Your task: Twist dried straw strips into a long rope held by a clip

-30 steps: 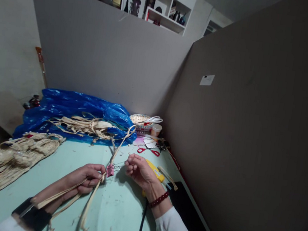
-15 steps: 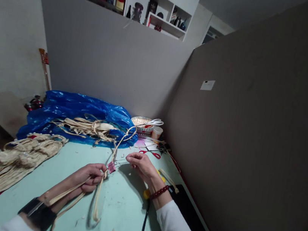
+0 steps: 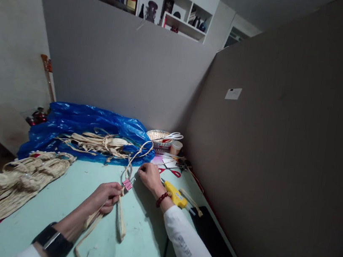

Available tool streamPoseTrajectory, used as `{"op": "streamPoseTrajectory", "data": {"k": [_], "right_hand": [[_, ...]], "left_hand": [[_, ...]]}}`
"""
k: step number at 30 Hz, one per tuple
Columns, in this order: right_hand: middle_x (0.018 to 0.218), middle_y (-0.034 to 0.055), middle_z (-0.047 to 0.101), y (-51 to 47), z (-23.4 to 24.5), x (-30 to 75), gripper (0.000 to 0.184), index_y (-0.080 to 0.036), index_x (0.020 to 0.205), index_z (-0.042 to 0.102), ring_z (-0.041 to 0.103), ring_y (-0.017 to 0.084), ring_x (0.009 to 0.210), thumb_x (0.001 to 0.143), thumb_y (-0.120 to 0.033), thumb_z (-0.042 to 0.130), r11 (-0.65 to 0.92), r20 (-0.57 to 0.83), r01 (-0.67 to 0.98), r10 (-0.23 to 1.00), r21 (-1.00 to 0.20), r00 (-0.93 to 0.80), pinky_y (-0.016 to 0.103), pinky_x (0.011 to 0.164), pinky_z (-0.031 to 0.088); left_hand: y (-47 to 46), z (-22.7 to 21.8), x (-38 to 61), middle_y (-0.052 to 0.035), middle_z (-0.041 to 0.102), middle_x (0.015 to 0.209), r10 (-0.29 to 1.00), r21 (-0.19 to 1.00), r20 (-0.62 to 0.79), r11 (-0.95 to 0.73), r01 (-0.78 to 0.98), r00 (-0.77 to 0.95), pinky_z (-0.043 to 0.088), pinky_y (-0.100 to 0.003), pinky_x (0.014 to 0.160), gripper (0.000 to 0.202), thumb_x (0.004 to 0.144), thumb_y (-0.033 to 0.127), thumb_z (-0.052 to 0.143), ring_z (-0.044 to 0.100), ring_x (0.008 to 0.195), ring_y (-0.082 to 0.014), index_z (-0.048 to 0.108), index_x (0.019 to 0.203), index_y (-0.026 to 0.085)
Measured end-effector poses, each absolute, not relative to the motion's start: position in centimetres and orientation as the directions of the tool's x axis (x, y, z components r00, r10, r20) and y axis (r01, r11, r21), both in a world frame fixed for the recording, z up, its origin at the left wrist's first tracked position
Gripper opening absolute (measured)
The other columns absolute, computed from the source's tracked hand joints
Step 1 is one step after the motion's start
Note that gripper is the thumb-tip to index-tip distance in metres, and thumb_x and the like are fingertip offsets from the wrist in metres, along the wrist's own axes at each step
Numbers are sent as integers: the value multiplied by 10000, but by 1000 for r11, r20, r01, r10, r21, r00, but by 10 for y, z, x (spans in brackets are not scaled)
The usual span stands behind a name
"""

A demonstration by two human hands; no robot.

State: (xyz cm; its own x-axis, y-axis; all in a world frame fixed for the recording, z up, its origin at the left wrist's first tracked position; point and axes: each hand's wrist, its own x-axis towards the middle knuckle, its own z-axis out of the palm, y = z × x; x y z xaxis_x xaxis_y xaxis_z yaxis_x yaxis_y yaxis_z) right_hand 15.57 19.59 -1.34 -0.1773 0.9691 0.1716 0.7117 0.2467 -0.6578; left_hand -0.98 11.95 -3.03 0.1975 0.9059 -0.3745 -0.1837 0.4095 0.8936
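Note:
My left hand [image 3: 106,196] is closed around flat straw strips [image 3: 120,219] just below a pink binder clip [image 3: 127,184] that pinches them together. The strips trail back over my wrist and loop down onto the pale green table [image 3: 136,242]. A twisted straw cord [image 3: 137,153] rises from the clip toward the blue bag. My right hand [image 3: 149,175] reaches forward beside the clip, its fingers pinched on a thin strand near the cord; what it pinches is too small to name.
A blue plastic bag [image 3: 73,121] with loose straw [image 3: 99,143] lies at the back. Woven straw sandals [image 3: 20,179] sit at left. A yellow glue gun [image 3: 175,193], red scissors [image 3: 171,172], a small basket [image 3: 157,137] with white scissors and a cup [image 3: 175,147] stand right. Grey partitions close the back and right.
My right hand has moved forward and away from me, uncovering the yellow glue gun. My left hand has shifted forward with the strips, whose loose loop has slid up the table.

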Motion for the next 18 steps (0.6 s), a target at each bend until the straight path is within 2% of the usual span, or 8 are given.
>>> {"op": "streamPoseTrajectory", "data": {"k": [10,18], "right_hand": [[732,69,717,208,-13,164,182,-135,766,758,618,168,721,708,-145,587,206,95,718,977,-665,-192,221,625,397],[782,76,723,210,-15,162,174,-148,825,761,631,174,775,728,-181,621,145,60,740,988,-656,-141,225,642,413]], "left_hand": [[121,-30,0,81,380,307,916,912,-381,395,-111,124,40,-145,318,48,537,147,517,155,266,0,479,550,173],[120,-29,1,98,353,309,916,917,-381,392,-75,125,30,-146,316,71,558,144,554,157,258,0,489,540,165]]}}
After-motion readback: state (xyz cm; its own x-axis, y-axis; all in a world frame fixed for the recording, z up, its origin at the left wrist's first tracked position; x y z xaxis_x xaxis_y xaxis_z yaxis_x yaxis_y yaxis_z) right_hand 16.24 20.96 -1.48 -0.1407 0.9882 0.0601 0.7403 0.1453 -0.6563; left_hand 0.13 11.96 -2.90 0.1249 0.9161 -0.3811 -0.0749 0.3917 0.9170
